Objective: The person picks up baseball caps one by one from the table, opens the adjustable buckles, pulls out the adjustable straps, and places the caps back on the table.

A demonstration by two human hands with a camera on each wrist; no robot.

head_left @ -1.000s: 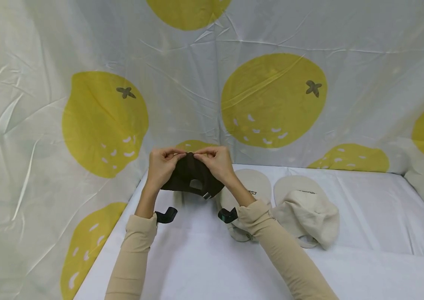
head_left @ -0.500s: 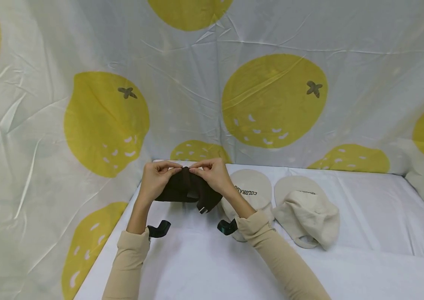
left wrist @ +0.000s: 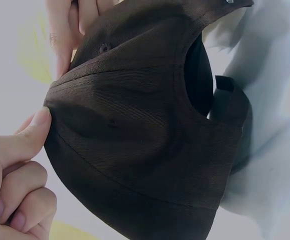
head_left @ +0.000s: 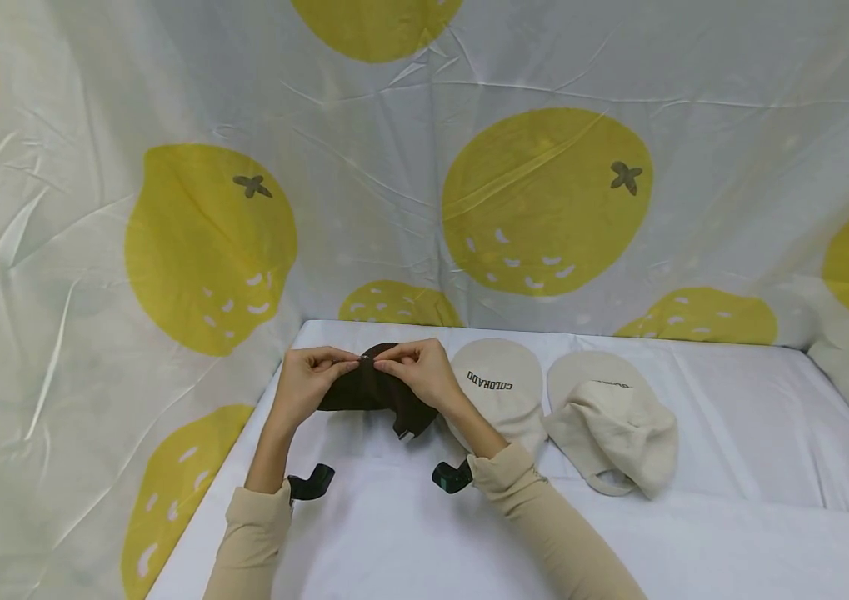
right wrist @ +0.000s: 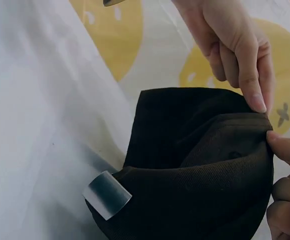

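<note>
A dark brown cap (head_left: 375,387) hangs crown up over the table, its rear opening toward me. My left hand (head_left: 307,383) pinches the crown's top between thumb and finger. Right beside it, my right hand (head_left: 418,375) pinches the same top. In the left wrist view, the cap's crown (left wrist: 130,115) shows seams, eyelets and the arched rear opening, with my left thumb (left wrist: 32,132) pressed at its top. The right wrist view shows a metal buckle (right wrist: 107,195) at the strap end. Most of the brim is hidden.
Two beige caps lie to the right on the white-covered table (head_left: 394,533): one lettered COLORADO (head_left: 499,358), the other crumpled (head_left: 615,433). A lemon-print cloth (head_left: 364,167) hangs behind and at the left. Black wrist cameras (head_left: 312,482) sit on both wrists.
Both hands have lowered the brown cap toward the table and slightly left, still pinching its top. More of the COLORADO cap now shows. The beige caps have stayed in place.
</note>
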